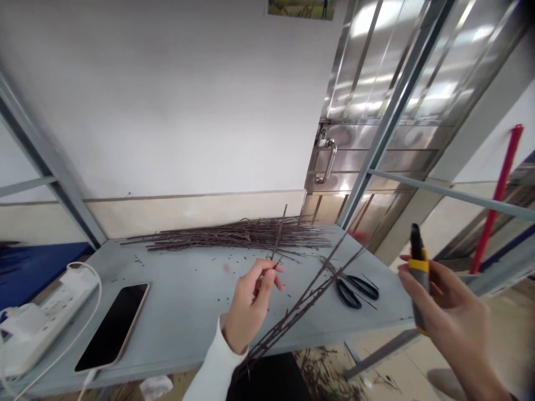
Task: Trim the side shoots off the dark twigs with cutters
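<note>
My left hand (pixel 253 298) pinches a thin brown twig (pixel 280 231) that points upward in front of me. In my right hand (pixel 453 317) is a pair of pruning shears (pixel 419 273) with grey and yellow handles, held upright off to the right, its dark tip up. Several long twigs (pixel 303 303) slant from my lap past my left forearm toward the table's right side. A large bundle of twigs (pixel 234 234) lies along the back of the grey table (pixel 179 312). Black-handled scissors (pixel 351 287) rest near the right edge, partly behind the slanting twigs.
A phone (pixel 112 326) with a charging cable and a white power strip (pixel 45 323) occupy the left side. Metal frame posts (pixel 388 128) rise at the table's back corners. Cut twig pieces (pixel 330 370) litter the floor below. A metal door (pixel 376 156) stands behind.
</note>
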Tool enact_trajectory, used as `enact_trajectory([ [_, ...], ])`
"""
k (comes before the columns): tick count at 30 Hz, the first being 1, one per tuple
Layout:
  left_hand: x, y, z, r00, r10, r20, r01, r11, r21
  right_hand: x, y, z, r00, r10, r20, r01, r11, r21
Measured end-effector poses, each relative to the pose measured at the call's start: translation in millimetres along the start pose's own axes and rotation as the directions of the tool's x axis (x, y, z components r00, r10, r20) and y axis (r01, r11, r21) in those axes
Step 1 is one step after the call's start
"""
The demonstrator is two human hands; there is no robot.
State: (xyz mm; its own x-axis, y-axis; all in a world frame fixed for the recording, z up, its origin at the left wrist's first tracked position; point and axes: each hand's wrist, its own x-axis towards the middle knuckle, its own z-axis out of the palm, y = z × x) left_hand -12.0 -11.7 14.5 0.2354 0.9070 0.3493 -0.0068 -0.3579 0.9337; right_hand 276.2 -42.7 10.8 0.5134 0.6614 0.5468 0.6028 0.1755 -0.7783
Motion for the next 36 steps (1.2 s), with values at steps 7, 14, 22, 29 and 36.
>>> enact_trajectory([
  [7,-7,20,1.6,0.998,0.042,0.056,-0.039,0.998,-0.057,43,44,22,0.993,0.098,0.07,-0.096,0.995,-0.026],
  [14,-2,16,3.6,0.996,-0.012,0.086,0.017,0.998,-0.055,19,8,56,0.752,-0.506,0.422,0.492,0.857,0.151],
  [22,0,8,3.0,0.997,0.012,0.078,-0.015,0.999,0.04,13,-49,62,0.569,-0.671,0.475,0.633,0.726,0.267],
  [29,-1,7,4.0,0.997,0.016,0.073,-0.022,0.996,0.082,18,-55,61,0.532,-0.667,0.522,0.645,0.718,0.261],
  [36,0,8,3.7,0.994,0.031,0.105,-0.045,0.99,0.133,16,-57,67,0.48,-0.698,0.532,0.654,0.688,0.314],
])
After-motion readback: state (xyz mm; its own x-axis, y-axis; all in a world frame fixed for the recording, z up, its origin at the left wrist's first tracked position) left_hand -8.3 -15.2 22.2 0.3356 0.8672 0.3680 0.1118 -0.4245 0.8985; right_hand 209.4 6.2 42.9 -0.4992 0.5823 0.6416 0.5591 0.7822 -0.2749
